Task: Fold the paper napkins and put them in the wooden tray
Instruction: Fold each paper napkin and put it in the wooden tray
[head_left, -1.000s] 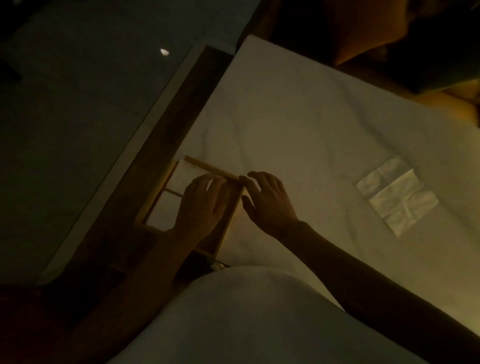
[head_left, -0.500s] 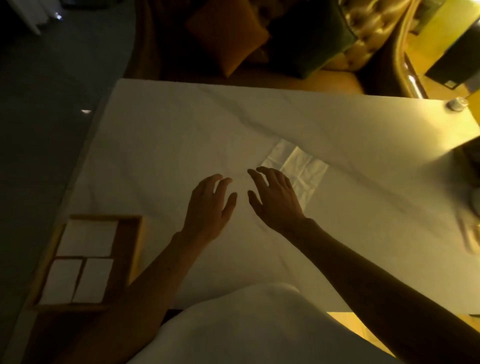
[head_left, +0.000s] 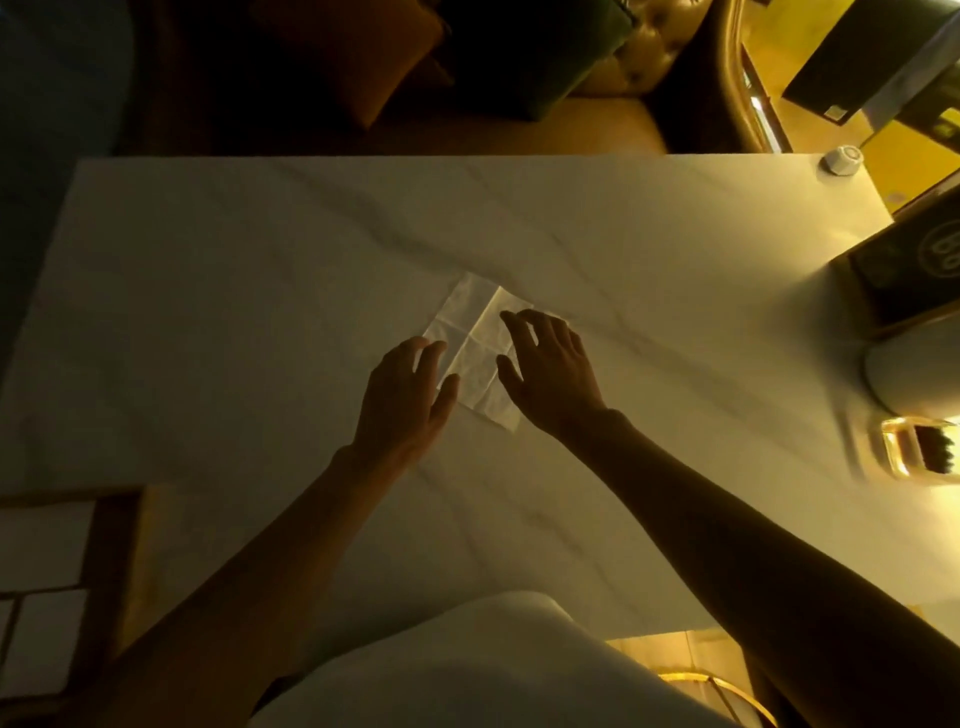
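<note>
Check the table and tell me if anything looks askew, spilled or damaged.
Nothing spilled or visibly damaged. The one oddity: the creased white paper napkin lies partly unfolded and diagonal to the edges of the white marble-patterned table, with both hands open over it. Folded napkins sit squarely in the wooden tray at the left edge.

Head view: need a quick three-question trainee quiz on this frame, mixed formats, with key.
1. True or false: the wooden tray already holds folded napkins.
2. Multiple choice: the unfolded napkin lies A) in the tray, B) on the table between both hands, C) on the chair.
3. Fill in: the left hand and right hand are both ____, fingers spread, gripping nothing.

Key: 1 true; 2 B; 3 open
</note>
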